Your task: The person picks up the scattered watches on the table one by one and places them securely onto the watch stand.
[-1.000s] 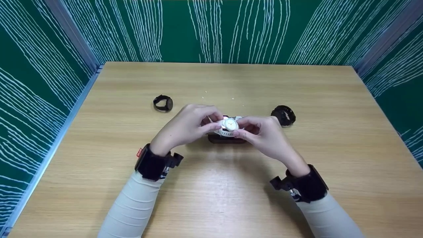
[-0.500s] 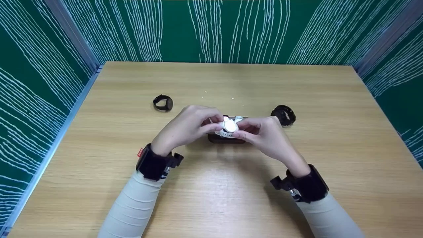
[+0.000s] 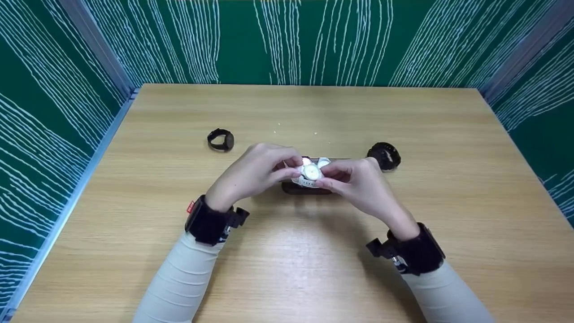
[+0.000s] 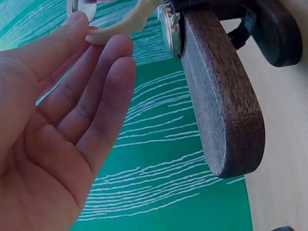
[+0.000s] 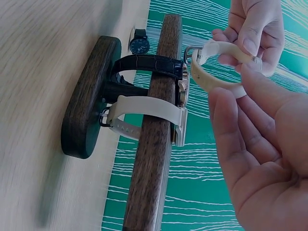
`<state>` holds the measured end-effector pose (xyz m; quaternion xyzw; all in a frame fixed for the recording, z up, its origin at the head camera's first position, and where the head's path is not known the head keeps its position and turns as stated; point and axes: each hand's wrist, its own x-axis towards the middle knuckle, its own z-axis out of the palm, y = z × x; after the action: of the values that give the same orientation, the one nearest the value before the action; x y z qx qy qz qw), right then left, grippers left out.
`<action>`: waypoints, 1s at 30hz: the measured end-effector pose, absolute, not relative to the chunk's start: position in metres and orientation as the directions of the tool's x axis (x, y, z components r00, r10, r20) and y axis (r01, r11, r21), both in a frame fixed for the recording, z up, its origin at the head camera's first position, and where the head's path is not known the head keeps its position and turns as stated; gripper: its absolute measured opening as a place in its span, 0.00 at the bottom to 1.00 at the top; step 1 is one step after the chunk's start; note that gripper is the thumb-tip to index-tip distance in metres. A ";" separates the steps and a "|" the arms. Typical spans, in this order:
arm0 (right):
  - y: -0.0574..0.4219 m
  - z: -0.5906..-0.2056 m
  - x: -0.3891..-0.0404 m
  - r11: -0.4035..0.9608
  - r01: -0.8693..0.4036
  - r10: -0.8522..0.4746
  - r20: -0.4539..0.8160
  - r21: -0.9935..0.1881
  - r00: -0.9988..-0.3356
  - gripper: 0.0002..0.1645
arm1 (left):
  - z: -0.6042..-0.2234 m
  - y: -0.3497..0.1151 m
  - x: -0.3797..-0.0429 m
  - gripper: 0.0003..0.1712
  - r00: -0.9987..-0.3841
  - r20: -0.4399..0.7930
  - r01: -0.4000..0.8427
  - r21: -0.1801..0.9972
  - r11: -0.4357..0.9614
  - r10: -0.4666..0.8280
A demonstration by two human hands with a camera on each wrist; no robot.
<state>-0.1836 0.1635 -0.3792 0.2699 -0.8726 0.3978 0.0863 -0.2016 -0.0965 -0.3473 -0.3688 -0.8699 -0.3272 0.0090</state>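
Watch (image 3: 312, 172) with cream strap (image 5: 207, 79), up in the air above the bar (image 5: 151, 178) of the wooden stand, apart from it, roughly midway between the table's (image 3: 287, 251) left and right edges. Pinched from 2 sides: left hand (image 3: 264, 168) with thumb and fingertips on 1 side, right hand (image 3: 358, 177) likewise on the opposite side; thumb and fingertips nearly together on each, remaining fingers gently curved. Buckle (image 5: 186, 54) sticking out of the loop; fastened or not, can't tell.

Handling, best guess: light, most weight in the case (image 4: 83, 8). Strap likely soft and bendy, springy enough to hold a loop; smooth, so maybe slippery. Dial glass (image 3: 312, 172) probably the fragile bit: keep fingertips off, take hold at the case rim or the strap roots. Mind the 2 watches on the bar, 1 with a black strap (image 5: 149, 65), 1 with a pale strap (image 5: 144, 106): close below, easy to knock with a low hand.
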 end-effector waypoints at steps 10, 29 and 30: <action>0.163 -0.380 -0.184 0.503 -0.565 -0.430 0.378 -0.653 -0.820 0.07 | -0.349 -0.096 -0.203 0.06 -0.731 0.260 0.643 0.571 0.509 0.631; 0.163 -0.378 -0.183 0.483 -0.654 -0.444 0.481 -0.582 -0.756 0.07 | -0.349 -0.096 -0.204 0.11 -0.738 0.273 0.635 0.589 0.500 0.617; 0.163 -0.378 -0.183 0.485 -0.655 -0.440 0.486 -0.579 -0.755 0.07 | -0.349 -0.096 -0.204 0.11 -0.739 0.275 0.636 0.587 0.501 0.615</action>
<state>-0.1829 0.1627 -0.3784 0.3218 -0.8507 0.3924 0.1370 -0.2038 -0.0958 -0.3495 -0.3611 -0.8662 -0.3449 0.0149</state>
